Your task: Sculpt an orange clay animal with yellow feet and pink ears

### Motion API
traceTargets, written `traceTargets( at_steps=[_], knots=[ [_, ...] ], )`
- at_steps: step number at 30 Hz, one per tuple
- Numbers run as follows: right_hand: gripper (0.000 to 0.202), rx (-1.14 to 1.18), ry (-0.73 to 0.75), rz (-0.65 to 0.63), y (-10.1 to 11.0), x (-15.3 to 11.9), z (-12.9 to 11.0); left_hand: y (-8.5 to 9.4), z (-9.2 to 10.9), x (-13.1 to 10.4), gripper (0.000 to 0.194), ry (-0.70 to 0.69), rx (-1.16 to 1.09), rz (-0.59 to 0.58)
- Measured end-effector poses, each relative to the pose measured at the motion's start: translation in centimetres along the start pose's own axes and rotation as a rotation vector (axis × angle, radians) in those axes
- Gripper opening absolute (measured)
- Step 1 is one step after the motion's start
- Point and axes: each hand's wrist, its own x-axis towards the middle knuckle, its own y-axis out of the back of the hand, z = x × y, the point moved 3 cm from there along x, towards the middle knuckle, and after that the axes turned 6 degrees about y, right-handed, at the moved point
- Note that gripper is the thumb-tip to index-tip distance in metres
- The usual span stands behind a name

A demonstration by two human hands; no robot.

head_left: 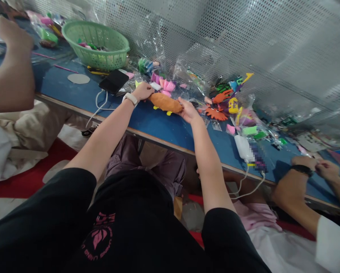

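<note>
"Orange clay, by the look of it, that figure point(165, 102) on yellow feet point(169, 113). Where is it exactly?"

"Between the two hands, near the front edge of the blue worktop point(158, 131). The left hand point(143, 91) has its fingers curled onto one end and the right hand point(187, 110) pinches the other. From this height I can't tell whether the feet touch down."

"What could go wrong?"

"If it's soft, uneven pressure from the fingers could dent the ends or bow the middle. Pressing it down hard might splay a foot or knock one off. I'd mind the pink pieces point(168, 85) just behind too: a push backwards could stick them to it."

"And the surface?"

"Crowded along the back. A green basket point(97, 58) stands to the left, with a phone point(113, 81) near the left wrist; its cable trails over the front edge, so an arm could snag it. To the right, an orange crab point(216, 113) lies among clear bags, and a white device point(243, 148) sits farther along."

"The room?"

"Pale perforated screen point(229, 30) behind, red floor covering point(56, 167) below, a co-worker's arm point(13, 76) far left and another's hands point(327, 170) far right"
</note>
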Motion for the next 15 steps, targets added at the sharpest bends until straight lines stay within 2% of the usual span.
traceTargets(
  at_steps=[3,7,10,13,15],
  knots=[
    [0.063,-0.009,-0.022,-0.010,0.2,0.5,0.5,0.2,-0.1,0.3,0.025,-0.019,-0.010,0.021],
    [0.066,-0.150,0.034,0.090,0.6,0.4,0.3,0.4,0.2,0.1,0.033,-0.068,0.100,0.112],
    [0.047,-0.432,0.154,0.140,1.1,-0.2,-0.7,0.4,0.8,-0.5,0.038,-0.115,0.127,0.182],
    [0.014,-0.618,0.278,0.100,2.0,-0.7,-1.9,0.5,1.2,-1.2,0.038,-0.102,0.211,0.238],
    [0.022,-0.684,0.317,0.025,2.6,-1.0,-2.5,0.6,1.5,-1.5,0.035,-0.096,0.252,0.273]
  ],
)
